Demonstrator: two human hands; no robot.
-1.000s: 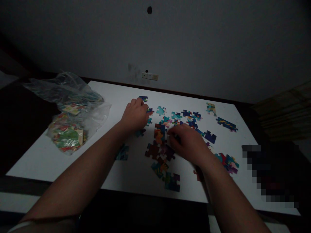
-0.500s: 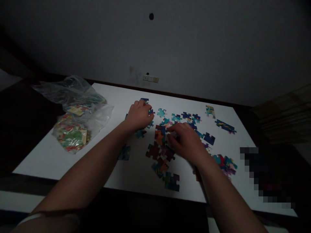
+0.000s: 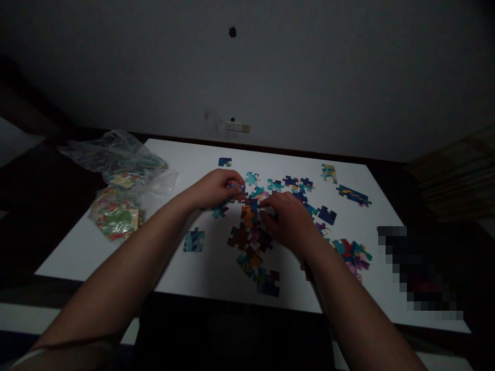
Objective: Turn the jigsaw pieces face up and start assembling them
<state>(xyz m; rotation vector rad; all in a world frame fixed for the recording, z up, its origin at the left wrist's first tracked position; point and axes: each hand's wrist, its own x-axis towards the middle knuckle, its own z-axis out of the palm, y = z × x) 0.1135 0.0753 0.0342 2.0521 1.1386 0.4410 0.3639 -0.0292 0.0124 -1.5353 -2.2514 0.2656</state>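
I have my left hand (image 3: 217,188) curled with its fingertips pinched on a small dark-blue cardboard puzzle piece (image 3: 234,186), held just at the far edge of the joined cluster of orange, maroon and purple pieces (image 3: 249,226) on the white tabletop (image 3: 116,242). My right hand (image 3: 289,220) lies palm down right beside that pinch, fingers pressed flat on the cluster's upper right part; whether it grips a piece of its own I cannot tell, since the room is dim and the fingers cover what is under them.

To do this well, I judge that the flat hand should keep the cluster from sliding while the pinched piece is turned until its tabs face the open edge, then lowered level rather than pushed in at a slant. Loose teal and blue pieces (image 3: 275,184) lie just beyond the pinch, close enough to be knocked, so a short, low move is safer. A single teal piece (image 3: 194,240) sits nearer to me than the grip and off to its left, and a clear plastic bag of colourful pieces (image 3: 118,198) lies well apart on that same side.
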